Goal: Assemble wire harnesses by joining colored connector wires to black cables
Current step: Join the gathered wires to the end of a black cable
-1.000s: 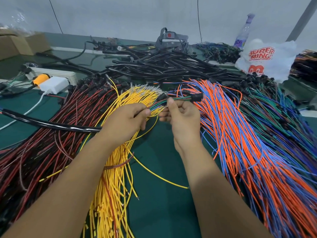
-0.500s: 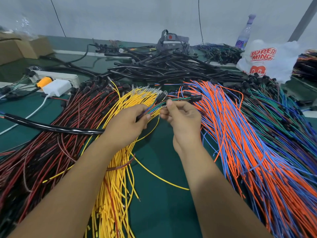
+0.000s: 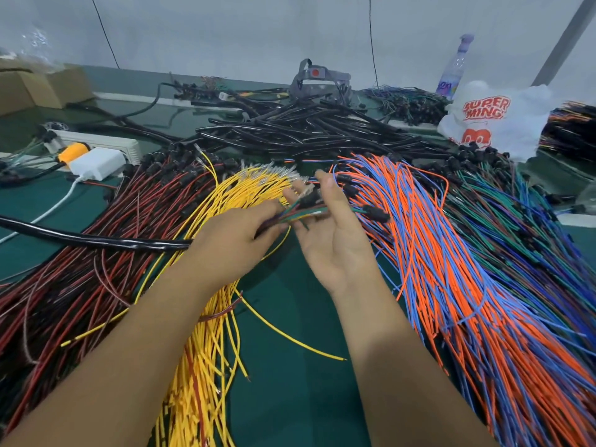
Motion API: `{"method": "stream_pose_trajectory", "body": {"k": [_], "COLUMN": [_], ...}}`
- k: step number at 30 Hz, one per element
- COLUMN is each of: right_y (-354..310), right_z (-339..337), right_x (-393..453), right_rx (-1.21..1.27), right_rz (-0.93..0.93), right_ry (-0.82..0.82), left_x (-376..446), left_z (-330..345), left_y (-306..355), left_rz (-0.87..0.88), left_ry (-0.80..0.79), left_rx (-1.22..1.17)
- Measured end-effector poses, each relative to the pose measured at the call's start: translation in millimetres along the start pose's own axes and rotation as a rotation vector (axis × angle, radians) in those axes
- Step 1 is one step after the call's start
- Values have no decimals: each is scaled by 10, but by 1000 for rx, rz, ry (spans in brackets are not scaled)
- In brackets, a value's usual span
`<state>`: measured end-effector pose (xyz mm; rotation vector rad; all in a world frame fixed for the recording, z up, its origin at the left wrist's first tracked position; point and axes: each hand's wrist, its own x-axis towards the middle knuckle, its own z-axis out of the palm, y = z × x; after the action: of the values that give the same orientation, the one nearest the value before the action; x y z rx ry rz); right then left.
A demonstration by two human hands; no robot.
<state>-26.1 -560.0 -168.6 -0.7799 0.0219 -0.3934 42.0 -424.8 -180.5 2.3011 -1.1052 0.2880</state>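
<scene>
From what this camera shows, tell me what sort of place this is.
Most likely a wire-harness assembly bench in a small workshop or factory. Sorted heaps of yellow wires, orange and blue wires and black cables cover a green table, and a power strip lies nearby.

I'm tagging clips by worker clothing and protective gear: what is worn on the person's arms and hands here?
Nothing is worn. The left hand and right hand are bare, with no gloves, rings or watch visible, and both forearms are uncovered to the frame's bottom edge; no sleeves show.

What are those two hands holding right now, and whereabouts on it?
The left hand grips a small bunch of thin multicoloured wires with black connectors partway along the wires. The right hand lies open, palm up, under the connector end.
</scene>
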Motion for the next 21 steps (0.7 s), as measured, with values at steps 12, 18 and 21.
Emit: {"method": "stream_pose_trajectory", "body": {"k": [12, 18, 21], "right_y": [-39, -44, -33], "right_z": [-44, 21, 18], "right_x": [110, 63, 59], "right_rx": [201, -65, -134], "right_rz": [-80, -174, -203], "right_ry": [64, 32, 96], "left_x": [-1, -17, -6], "left_z": [-82, -69, -49], "left_y": [-67, -36, -15], "left_rz": [23, 61, 62], "left_ry": [32, -2, -10], "left_rx": [268, 265, 278]}}
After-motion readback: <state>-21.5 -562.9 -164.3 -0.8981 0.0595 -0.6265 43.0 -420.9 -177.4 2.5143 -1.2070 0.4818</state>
